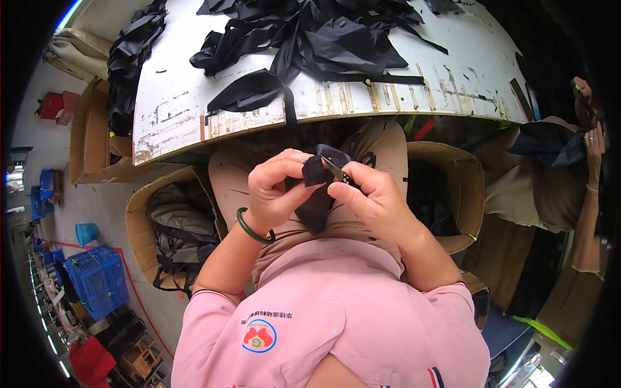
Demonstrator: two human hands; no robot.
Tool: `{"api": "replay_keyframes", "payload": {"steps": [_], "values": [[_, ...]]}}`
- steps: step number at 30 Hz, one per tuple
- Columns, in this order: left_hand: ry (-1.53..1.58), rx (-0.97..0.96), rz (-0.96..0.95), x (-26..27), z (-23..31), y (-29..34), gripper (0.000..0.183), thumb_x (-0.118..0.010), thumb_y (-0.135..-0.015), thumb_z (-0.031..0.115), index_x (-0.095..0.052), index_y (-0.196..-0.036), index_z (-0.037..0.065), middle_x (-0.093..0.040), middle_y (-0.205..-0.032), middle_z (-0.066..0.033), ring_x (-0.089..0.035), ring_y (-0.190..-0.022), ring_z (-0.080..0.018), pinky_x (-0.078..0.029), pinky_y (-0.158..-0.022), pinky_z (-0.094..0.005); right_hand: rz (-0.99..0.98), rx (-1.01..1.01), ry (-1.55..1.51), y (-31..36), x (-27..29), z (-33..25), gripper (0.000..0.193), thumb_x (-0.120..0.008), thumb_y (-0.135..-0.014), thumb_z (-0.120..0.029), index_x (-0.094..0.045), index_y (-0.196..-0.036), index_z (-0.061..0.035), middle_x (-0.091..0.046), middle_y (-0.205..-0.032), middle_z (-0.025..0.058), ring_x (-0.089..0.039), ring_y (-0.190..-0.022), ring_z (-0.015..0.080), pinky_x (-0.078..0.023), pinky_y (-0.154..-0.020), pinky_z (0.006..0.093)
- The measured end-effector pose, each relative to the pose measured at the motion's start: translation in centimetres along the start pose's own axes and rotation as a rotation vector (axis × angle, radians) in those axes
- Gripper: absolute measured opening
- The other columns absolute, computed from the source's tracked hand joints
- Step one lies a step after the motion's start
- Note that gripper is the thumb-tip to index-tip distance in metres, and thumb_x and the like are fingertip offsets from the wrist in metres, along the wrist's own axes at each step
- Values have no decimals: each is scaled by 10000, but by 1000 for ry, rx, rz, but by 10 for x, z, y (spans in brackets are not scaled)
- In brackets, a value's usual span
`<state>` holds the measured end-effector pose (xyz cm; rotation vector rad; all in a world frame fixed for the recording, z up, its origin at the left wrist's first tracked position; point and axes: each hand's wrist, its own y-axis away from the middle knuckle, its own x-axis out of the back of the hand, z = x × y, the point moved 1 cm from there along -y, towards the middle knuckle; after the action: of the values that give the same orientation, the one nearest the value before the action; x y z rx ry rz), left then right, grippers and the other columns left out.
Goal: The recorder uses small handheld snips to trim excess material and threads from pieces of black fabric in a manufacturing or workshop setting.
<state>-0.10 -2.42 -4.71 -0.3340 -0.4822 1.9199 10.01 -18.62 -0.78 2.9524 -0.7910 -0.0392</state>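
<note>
Above my lap, my left hand pinches a black fabric piece between thumb and fingers. A dark green bangle circles that wrist. My right hand is closed on small thread snips, with the metal blade against the fabric's edge beside my left fingertips. Most of the handle is hidden in my right fingers. Part of the black cloth hangs down between my knees.
Ahead stands a white, worn table heaped with black fabric pieces. Cardboard boxes flank my legs; the left box contains a dark bag. A co-worker's hands are at far right, with dark cloth. A blue crate stands at left.
</note>
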Motion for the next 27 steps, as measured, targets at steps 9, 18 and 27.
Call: {"api": "replay_keyframes", "payload": {"steps": [9,18,27], "values": [[391,273,-119,6,0,0,143,-676,-765,-98,-666,-881,-15,-664,-977,-108,-612,-884,-152,-475,-778,-259,-137,-84,132,2,17,-9,260,-703,-872,-236,-571,-840,-14,-448,-677,-19,-391,-635,66,-349,-540,253],[476,414,-156,7,5,-1,127,-666,-780,-94,-663,-876,-10,-659,-1008,-107,-609,-903,-132,-482,-785,-245,-171,-125,276,9,28,-12,306,-702,-869,-268,-541,-797,-19,-452,-647,7,-386,-593,87,-343,-514,276],[432,337,-206,7,-1,1,110,-660,-782,-81,-660,-870,-14,-658,-976,-101,-603,-901,-149,-475,-813,-272,-146,-89,318,9,25,-6,322,-704,-863,-294,-543,-799,-23,-473,-620,44,-425,-557,123,-367,-508,296]]}}
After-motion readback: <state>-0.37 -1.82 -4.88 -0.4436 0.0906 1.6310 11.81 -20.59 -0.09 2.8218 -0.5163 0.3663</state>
